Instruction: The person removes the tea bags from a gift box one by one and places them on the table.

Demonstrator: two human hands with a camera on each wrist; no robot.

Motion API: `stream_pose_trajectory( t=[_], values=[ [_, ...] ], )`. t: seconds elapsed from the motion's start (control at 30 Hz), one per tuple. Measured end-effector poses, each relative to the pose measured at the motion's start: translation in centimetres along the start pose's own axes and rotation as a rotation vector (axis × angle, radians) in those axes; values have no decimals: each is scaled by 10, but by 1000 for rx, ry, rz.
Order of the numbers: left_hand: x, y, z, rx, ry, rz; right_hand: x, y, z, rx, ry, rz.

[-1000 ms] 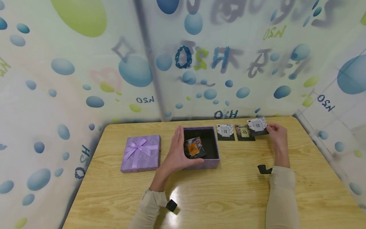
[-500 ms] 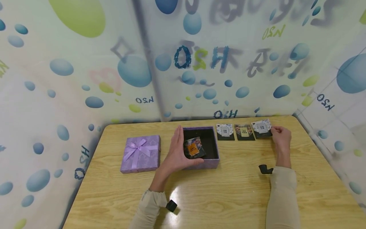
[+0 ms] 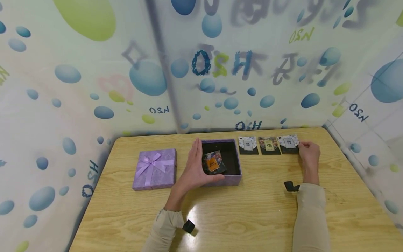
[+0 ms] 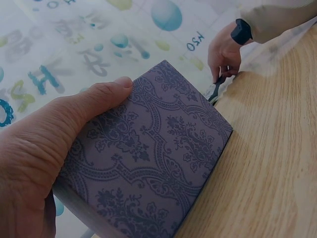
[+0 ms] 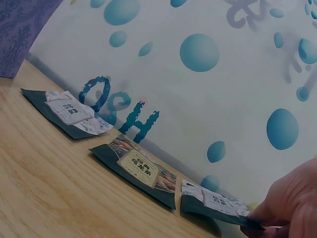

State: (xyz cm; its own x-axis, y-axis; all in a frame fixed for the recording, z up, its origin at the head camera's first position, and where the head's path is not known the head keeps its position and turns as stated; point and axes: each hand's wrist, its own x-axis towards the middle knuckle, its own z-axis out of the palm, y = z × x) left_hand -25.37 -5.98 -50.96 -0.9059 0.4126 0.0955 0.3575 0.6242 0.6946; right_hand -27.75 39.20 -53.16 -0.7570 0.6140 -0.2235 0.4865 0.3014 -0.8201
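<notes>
Left hand (image 3: 193,168): spread wide, touching box (image 3: 232,180) at eight o'clock
Right hand (image 3: 309,153): pinching end packet (image 3: 288,142) by its three-o'clock edge
Orange-labelled packet (image 3: 213,163): inside box, toward eight o'clock

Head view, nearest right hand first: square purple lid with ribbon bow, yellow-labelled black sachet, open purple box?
1. Yellow-labelled black sachet: row's middle.
2. Open purple box: left of it.
3. Square purple lid with ribbon bow: far left.
</notes>
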Motion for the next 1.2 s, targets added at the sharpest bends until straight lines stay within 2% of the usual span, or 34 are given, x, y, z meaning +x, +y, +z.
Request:
stream_pose_trajectory(
  t=[0.37,0.57,0.87,0.93,1.2],
  values=[
    [1,0,0,-10,1,-11,-5,1,-6,-107,-6,5],
    [1,1,0,-15,1,-15,-3,3,-5,-89,29,9],
    [0,1,0,-7,1,-15,-7,-8,-2,35,278,-90],
    [0,1,0,-8,1,-15,-8,-13,-2,60,286,-99],
    [0,1,0,-3,-2,-13,-16,-27,0,139,224,-136]
  ],
)
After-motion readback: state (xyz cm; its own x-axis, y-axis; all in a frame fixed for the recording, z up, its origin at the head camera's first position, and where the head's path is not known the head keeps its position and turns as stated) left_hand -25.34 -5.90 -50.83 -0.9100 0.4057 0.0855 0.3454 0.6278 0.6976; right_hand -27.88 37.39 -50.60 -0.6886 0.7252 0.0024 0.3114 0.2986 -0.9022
